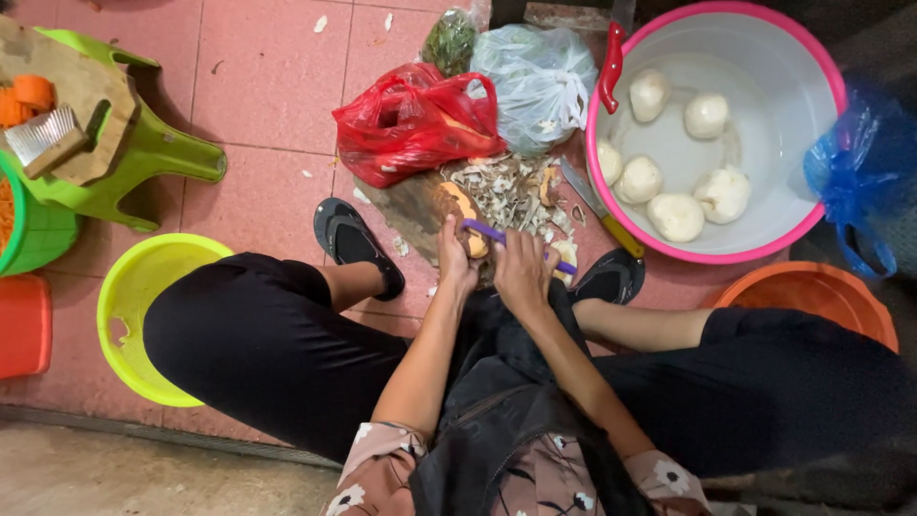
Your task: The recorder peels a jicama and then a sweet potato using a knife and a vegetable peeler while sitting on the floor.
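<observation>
Centrally in the head view, slightly below the frame's middle, both hands work over a pile of peelings (pixel 511 196). The left hand (pixel 455 258) is closed around a brown, partly peeled root (pixel 465 218); its far end rests against a wooden board (pixel 411 205), and the fingers cover its near end. The right hand (pixel 522 268) is clenched on a purple-handled peeler (pixel 497 236); the blade is hidden between the hands, and only the handle ends show.

Just right of the peelings lies a knife (pixel 602 212) with a yellow handle, its tip touching the scraps. In the upper right stands a pink-rimmed basin (pixel 831 81) holding six pale peeled roots (pixel 676 217). A red bag (pixel 413 119) and a clear bag (pixel 543 81) sit at the upper centre; their contents are hard to make out. A blue bag (pixel 860 172) is cut off at the right edge. An orange bowl (pixel 812 291) is partly hidden by the knee, as is a lime-yellow bowl (pixel 143 287) at the lower left.
</observation>
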